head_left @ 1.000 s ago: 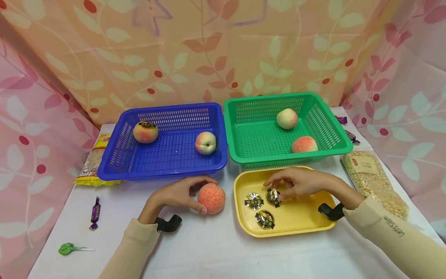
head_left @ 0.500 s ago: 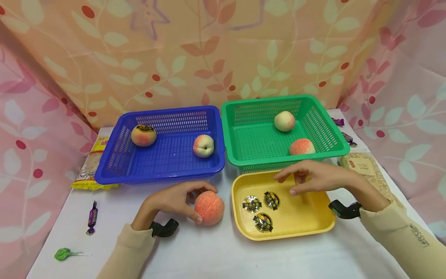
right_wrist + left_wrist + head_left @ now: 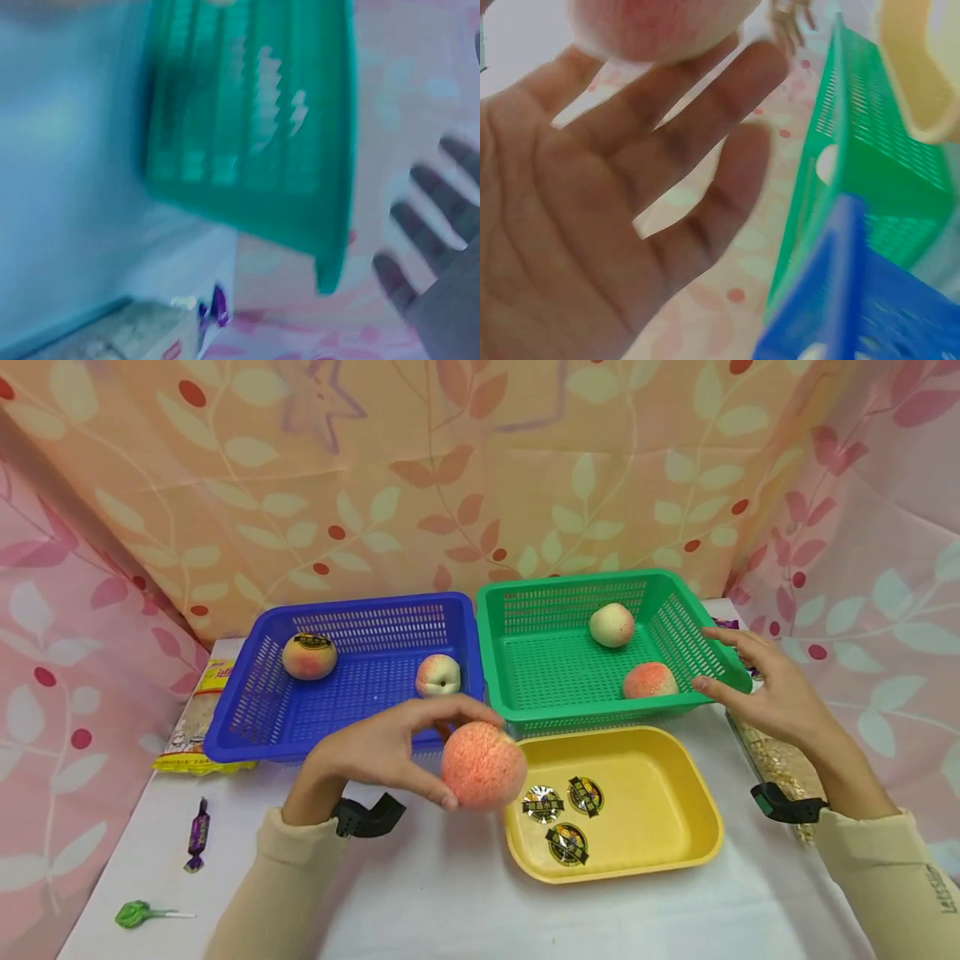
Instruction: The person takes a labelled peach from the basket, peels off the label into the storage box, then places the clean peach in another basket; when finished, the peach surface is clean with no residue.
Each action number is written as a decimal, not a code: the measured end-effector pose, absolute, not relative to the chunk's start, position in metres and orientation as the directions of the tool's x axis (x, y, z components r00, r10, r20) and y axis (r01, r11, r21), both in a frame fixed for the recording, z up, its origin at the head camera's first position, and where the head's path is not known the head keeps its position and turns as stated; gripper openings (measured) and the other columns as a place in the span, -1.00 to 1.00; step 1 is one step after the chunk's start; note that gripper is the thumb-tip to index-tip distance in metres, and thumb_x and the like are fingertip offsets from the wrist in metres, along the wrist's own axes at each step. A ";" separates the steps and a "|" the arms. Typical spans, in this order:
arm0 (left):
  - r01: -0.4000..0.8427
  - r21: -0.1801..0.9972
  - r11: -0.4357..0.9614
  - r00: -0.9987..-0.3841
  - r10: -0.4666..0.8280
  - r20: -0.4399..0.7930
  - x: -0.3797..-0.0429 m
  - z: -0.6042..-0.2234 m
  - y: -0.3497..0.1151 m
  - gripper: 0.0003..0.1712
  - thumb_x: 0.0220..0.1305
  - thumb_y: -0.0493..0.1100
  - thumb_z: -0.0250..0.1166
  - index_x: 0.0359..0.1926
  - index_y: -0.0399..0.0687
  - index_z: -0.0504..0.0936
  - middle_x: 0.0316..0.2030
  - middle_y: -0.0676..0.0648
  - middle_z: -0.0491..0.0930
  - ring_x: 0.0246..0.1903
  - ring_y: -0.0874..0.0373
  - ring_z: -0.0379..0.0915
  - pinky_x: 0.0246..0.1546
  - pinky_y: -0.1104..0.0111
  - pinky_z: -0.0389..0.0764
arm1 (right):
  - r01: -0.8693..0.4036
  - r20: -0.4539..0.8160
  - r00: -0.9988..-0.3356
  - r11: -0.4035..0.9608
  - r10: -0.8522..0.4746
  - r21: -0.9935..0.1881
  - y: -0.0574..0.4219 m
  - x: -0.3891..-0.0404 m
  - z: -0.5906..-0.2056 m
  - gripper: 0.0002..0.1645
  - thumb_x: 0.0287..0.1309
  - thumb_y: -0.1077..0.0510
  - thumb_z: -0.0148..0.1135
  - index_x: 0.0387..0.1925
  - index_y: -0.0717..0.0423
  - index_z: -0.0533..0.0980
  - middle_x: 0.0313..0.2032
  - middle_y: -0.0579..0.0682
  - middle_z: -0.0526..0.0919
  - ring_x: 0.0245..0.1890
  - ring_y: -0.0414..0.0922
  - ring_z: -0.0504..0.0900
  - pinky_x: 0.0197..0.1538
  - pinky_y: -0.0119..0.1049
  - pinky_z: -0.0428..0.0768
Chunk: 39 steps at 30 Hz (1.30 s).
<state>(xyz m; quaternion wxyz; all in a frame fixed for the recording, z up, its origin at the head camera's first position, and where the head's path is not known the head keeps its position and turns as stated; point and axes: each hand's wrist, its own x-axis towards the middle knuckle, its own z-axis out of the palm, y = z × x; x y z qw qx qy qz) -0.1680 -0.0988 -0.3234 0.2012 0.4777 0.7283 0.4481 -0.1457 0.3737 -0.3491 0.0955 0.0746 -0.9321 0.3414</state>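
My left hand point(image 3: 397, 747) holds a round pinkish-red peach point(image 3: 483, 766) between thumb and fingers, raised in front of the blue basket point(image 3: 345, 752). In the left wrist view the blurred peach point(image 3: 660, 26) sits at the fingertips. My right hand point(image 3: 772, 689) has its fingers spread near the right front corner of the green basket point(image 3: 555, 714) and holds nothing. Two peaches lie in the blue basket, one point(image 3: 309, 658) with a black-and-gold sticker on it. The green basket holds a pale peach point(image 3: 612, 625) and a redder peach point(image 3: 651, 681).
In front of the green basket, a yellow tray point(image 3: 660, 860) holds three round stickers point(image 3: 567, 843). Grain bags lie at left point(image 3: 197, 718) and right point(image 3: 772, 760). A purple-wrapped candy point(image 3: 197, 835) and green lollipop point(image 3: 135, 913) lie at left, with more purple wrappers behind the right hand.
My left hand has lifted the peach from the table, up and slightly right. My right hand has left a sticker in the yellow tray and moved right and back to the green basket's corner.
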 end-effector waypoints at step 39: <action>0.265 0.924 0.275 -0.677 0.736 -0.025 -0.331 -0.351 0.084 -0.17 0.13 -0.11 0.56 0.42 0.20 0.44 0.14 -0.04 0.63 0.04 0.07 0.62 -0.09 0.36 0.64 | -0.048 -0.004 -0.998 0.840 -0.060 -0.541 0.396 -0.174 -0.388 0.37 0.19 -0.27 0.33 0.64 -0.01 -0.38 0.64 0.19 -0.36 0.58 0.40 -0.22 0.38 0.60 -0.11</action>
